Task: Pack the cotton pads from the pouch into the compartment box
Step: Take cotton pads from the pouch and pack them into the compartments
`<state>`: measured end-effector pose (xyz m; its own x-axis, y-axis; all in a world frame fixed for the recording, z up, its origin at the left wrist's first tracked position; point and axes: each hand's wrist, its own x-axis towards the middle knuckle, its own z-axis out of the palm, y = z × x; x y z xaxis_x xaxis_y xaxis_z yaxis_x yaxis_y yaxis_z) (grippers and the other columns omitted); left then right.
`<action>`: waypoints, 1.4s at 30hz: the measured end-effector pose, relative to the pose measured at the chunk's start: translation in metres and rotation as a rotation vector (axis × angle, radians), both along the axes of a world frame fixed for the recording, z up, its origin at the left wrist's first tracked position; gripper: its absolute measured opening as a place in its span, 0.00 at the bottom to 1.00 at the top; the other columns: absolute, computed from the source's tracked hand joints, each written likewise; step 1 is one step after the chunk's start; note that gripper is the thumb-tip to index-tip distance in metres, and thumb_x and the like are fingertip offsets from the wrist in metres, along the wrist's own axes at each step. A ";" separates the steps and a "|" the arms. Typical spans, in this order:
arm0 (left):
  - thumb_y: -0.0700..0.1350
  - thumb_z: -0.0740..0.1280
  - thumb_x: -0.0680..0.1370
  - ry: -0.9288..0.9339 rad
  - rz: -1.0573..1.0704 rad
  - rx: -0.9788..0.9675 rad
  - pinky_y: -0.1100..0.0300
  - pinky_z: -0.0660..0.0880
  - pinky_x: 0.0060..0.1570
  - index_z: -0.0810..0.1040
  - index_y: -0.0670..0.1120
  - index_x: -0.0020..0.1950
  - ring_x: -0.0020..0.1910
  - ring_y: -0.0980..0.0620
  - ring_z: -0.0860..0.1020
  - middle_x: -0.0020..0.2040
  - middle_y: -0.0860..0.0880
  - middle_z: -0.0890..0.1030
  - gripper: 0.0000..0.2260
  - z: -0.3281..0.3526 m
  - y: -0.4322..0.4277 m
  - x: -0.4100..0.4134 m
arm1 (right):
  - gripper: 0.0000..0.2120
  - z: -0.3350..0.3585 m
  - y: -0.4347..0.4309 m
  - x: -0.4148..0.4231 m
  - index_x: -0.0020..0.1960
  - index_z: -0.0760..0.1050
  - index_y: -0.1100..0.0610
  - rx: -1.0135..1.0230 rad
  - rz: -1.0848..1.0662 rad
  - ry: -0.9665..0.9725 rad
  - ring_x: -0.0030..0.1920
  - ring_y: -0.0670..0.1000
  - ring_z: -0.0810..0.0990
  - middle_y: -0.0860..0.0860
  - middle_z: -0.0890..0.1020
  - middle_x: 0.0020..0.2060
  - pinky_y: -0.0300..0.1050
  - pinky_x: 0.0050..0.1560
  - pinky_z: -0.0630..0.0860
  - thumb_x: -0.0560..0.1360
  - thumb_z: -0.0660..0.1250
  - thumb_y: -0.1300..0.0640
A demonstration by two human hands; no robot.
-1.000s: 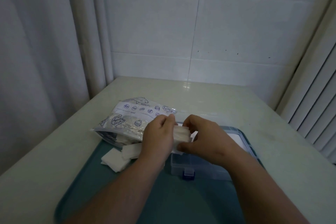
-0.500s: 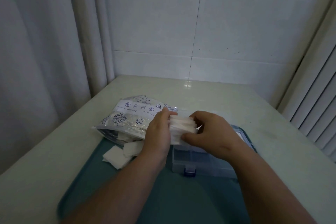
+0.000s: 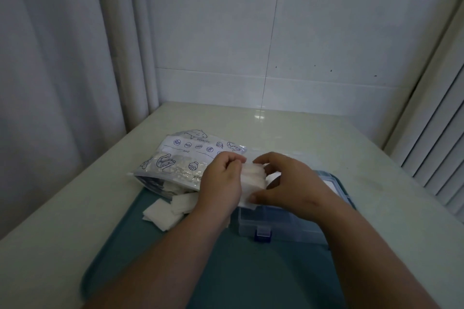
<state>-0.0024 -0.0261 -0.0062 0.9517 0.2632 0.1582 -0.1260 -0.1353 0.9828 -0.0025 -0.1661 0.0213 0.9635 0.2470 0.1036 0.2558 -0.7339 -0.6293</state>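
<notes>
While L hand & R hand clamp stack of cotton pads btw them, stack hangs just above left part of clear compartment box, not in any compartment. L fingers curled vs stack's left face. R thumb at near lower corner, R fingers arched over far top edge. Pad edges show in gap btw hands. Box w/ blue latch sits on teal tray. Printed pouch lies left of hands, mouth toward tray, pads inside. Few loose pads on tray at pouch mouth, beside L wrist.
</notes>
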 end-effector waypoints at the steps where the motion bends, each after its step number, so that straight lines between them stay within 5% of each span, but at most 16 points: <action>1: 0.43 0.60 0.80 0.006 -0.003 -0.002 0.56 0.73 0.42 0.80 0.49 0.49 0.44 0.54 0.77 0.44 0.54 0.80 0.09 0.000 0.000 0.000 | 0.29 0.000 0.000 0.000 0.58 0.71 0.39 -0.003 0.006 -0.011 0.42 0.42 0.80 0.38 0.78 0.48 0.41 0.46 0.79 0.62 0.80 0.47; 4: 0.49 0.59 0.81 0.014 -0.016 -0.006 0.54 0.73 0.45 0.81 0.49 0.48 0.45 0.52 0.78 0.44 0.52 0.81 0.12 -0.001 -0.001 -0.001 | 0.23 0.001 -0.002 0.000 0.54 0.74 0.39 -0.057 0.027 -0.061 0.39 0.40 0.77 0.39 0.79 0.46 0.35 0.40 0.72 0.63 0.79 0.46; 9: 0.48 0.58 0.82 0.032 -0.018 0.013 0.54 0.73 0.45 0.80 0.48 0.46 0.44 0.50 0.77 0.42 0.51 0.79 0.12 -0.001 -0.003 -0.002 | 0.16 -0.001 0.003 -0.002 0.49 0.77 0.45 -0.138 0.043 -0.037 0.39 0.45 0.77 0.44 0.80 0.41 0.42 0.41 0.75 0.64 0.77 0.47; 13: 0.57 0.59 0.81 0.037 -0.063 -0.088 0.53 0.74 0.45 0.79 0.48 0.44 0.43 0.50 0.79 0.41 0.49 0.81 0.16 0.002 -0.003 -0.004 | 0.10 0.001 0.000 0.000 0.41 0.75 0.45 -0.140 0.004 -0.096 0.35 0.43 0.75 0.45 0.78 0.35 0.39 0.33 0.71 0.65 0.75 0.49; 16: 0.53 0.63 0.80 -0.029 -0.061 0.060 0.57 0.71 0.40 0.78 0.46 0.45 0.40 0.52 0.76 0.39 0.50 0.79 0.12 0.001 -0.003 -0.004 | 0.11 0.001 0.001 0.000 0.41 0.74 0.45 -0.136 0.002 -0.124 0.34 0.42 0.75 0.44 0.78 0.34 0.36 0.32 0.68 0.65 0.75 0.47; 21: 0.46 0.58 0.82 -0.009 0.007 0.061 0.51 0.76 0.45 0.79 0.49 0.48 0.45 0.50 0.78 0.44 0.51 0.80 0.10 -0.002 0.000 0.000 | 0.26 -0.002 0.000 0.000 0.54 0.71 0.39 -0.050 0.022 -0.017 0.40 0.41 0.79 0.40 0.79 0.44 0.38 0.42 0.76 0.60 0.80 0.48; 25: 0.52 0.58 0.83 0.024 -0.031 -0.024 0.53 0.76 0.47 0.79 0.51 0.44 0.44 0.49 0.79 0.42 0.49 0.81 0.13 0.000 -0.002 -0.003 | 0.23 -0.003 0.001 0.000 0.55 0.73 0.42 -0.106 0.033 -0.026 0.42 0.44 0.78 0.43 0.80 0.45 0.43 0.45 0.77 0.63 0.78 0.49; 30: 0.54 0.58 0.82 0.016 -0.050 -0.008 0.53 0.75 0.48 0.79 0.48 0.46 0.45 0.49 0.79 0.42 0.48 0.81 0.15 -0.001 -0.003 -0.003 | 0.15 -0.004 0.002 0.002 0.48 0.74 0.45 -0.154 0.027 -0.056 0.38 0.42 0.75 0.44 0.78 0.38 0.38 0.35 0.69 0.65 0.76 0.50; 33: 0.59 0.57 0.81 0.033 -0.063 -0.052 0.54 0.74 0.47 0.79 0.48 0.46 0.45 0.50 0.79 0.43 0.49 0.81 0.17 -0.001 -0.004 -0.004 | 0.15 -0.004 0.002 0.002 0.48 0.74 0.44 -0.151 0.019 -0.070 0.38 0.43 0.76 0.44 0.79 0.39 0.39 0.36 0.71 0.65 0.76 0.49; 38: 0.50 0.59 0.82 -0.007 -0.026 0.085 0.53 0.73 0.44 0.76 0.49 0.46 0.45 0.47 0.77 0.42 0.49 0.79 0.10 -0.005 -0.003 0.000 | 0.27 -0.002 0.000 0.000 0.58 0.68 0.40 -0.024 0.023 -0.035 0.40 0.41 0.80 0.40 0.78 0.46 0.38 0.43 0.78 0.64 0.78 0.49; 42: 0.55 0.56 0.83 0.001 -0.031 0.087 0.51 0.74 0.48 0.78 0.47 0.46 0.46 0.45 0.79 0.42 0.46 0.81 0.17 -0.005 -0.002 0.000 | 0.22 -0.001 0.000 0.000 0.56 0.68 0.40 -0.062 0.015 -0.047 0.40 0.42 0.80 0.42 0.79 0.45 0.40 0.44 0.79 0.68 0.76 0.52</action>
<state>-0.0021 -0.0285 -0.0114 0.9594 0.2186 0.1780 -0.1302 -0.2164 0.9676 -0.0030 -0.1657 0.0203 0.9540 0.2687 0.1326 0.2952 -0.7667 -0.5701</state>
